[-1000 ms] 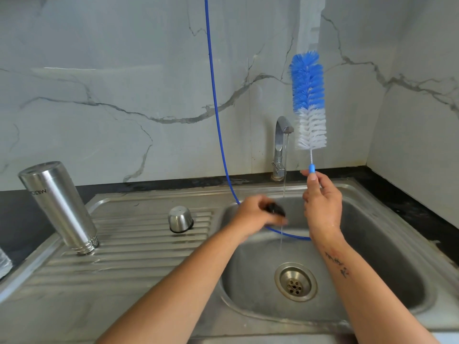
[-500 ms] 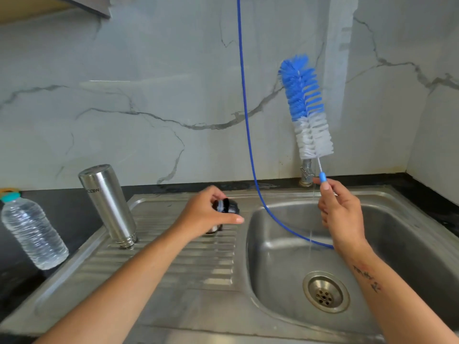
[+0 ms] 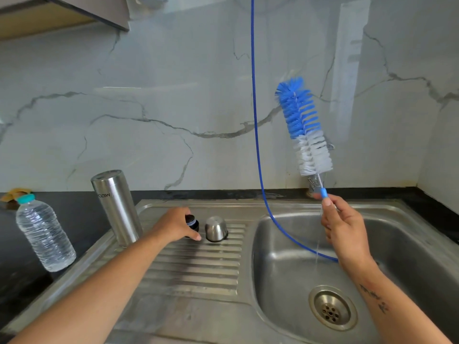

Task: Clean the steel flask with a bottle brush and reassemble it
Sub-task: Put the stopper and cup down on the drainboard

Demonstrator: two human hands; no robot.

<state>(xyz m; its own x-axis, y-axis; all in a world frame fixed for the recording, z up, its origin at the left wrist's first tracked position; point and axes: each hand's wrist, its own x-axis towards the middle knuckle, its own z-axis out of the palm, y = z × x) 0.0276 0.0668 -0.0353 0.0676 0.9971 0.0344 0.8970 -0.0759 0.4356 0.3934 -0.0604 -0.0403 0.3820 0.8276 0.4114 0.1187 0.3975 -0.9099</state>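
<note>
A: Far left?
B: Clear ribbed plastic water bottle with a teal cap (image 3: 44, 235), upright on the black counter (image 3: 82, 219), well left of the left hand's grip.

A: Next?
B: Tall brushed-steel cylindrical flask body (image 3: 116, 207), standing mouth down at the drainboard's left edge, just left of that grip, not touching the hand.

A: Left hand?
B: Left hand (image 3: 173, 225) curled round a small black round stopper (image 3: 192, 222), thumb underneath, low over the ribbed steel drainboard (image 3: 198, 264). Can't tell if the stopper touches the board.

A: Right of the grip?
B: Small steel cup-shaped cap (image 3: 216, 228), dome up, just beside the stopper.

A: Then?
B: Thin blue hose (image 3: 255, 135) hanging from above into the steel sink basin (image 3: 285, 274), between the hands.

A: Right hand?
B: Right hand (image 3: 345, 228) pinching the wire handle of a blue-and-white bristled bottle brush (image 3: 303, 127), bristles above the grip, tilted left. Steel tap mostly hidden behind the brush. Thin water stream falling just below the grip. Round drain strainer (image 3: 332, 308) lower in the basin.
</note>
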